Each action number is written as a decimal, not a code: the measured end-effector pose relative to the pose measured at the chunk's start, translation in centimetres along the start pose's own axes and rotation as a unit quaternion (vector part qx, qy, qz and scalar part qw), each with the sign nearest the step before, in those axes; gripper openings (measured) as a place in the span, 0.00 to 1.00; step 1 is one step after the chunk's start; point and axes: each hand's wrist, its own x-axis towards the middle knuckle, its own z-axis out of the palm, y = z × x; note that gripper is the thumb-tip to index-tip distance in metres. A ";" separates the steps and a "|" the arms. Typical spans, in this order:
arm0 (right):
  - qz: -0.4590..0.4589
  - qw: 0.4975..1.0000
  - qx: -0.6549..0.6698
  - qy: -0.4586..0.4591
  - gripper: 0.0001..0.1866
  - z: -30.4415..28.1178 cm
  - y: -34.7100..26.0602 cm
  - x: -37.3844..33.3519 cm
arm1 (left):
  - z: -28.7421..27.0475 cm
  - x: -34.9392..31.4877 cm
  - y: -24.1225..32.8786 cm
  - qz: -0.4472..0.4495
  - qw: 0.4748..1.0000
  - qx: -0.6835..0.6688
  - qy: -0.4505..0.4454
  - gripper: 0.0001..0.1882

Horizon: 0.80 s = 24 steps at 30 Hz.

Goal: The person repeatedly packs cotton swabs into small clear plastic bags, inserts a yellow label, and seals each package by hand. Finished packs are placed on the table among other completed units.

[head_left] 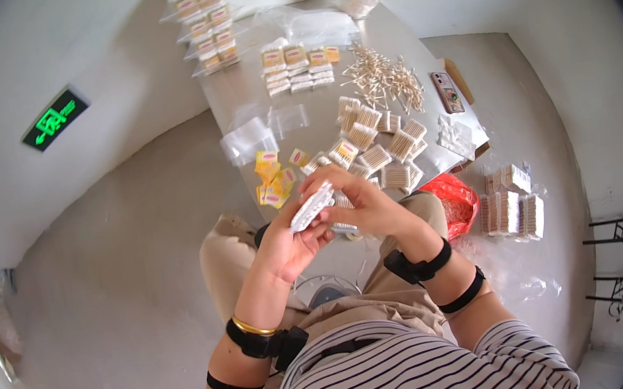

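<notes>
My left hand (pixel 285 247) is closed around a bundle of cotton swabs (pixel 312 207), its white tips facing up toward me. From the other side my right hand (pixel 366 201) reaches over, its fingers on the same bundle. A second bundle of swabs (pixel 345 220) shows beneath the right fingers, partly hidden; whether it is held or lies lower, I cannot tell. Just past my hands, more swab bundles (pixel 374 158) are heaped on the table (pixel 236 98). Yellow-and-white label cards (pixel 271 186) lie in a loose pile beyond my left hand.
Loose swabs (pixel 384 78) are scattered at the far right. Packed swab bundles (pixel 297 66) stand in rows at the back, near a bagged stack (pixel 207 31). Clear bags (pixel 249 140) lie left; a phone (pixel 447 91) lies right. A red bag (pixel 456 203) and more bundles (pixel 511 207) sit beyond the right edge.
</notes>
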 end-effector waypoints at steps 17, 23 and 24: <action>0.259 0.861 -0.116 0.423 0.22 -23.8 15.9 21.0 | -8.9 2.1 1.0 -0.014 0.983 0.034 0.180 0.16; 0.236 0.827 -0.170 0.482 0.28 -24.9 18.3 22.2 | -8.8 2.0 0.7 -0.017 0.980 0.043 0.191 0.16; 0.225 0.810 -0.201 0.503 0.29 -24.8 17.9 21.7 | -8.6 2.0 0.7 -0.015 0.979 0.049 0.198 0.16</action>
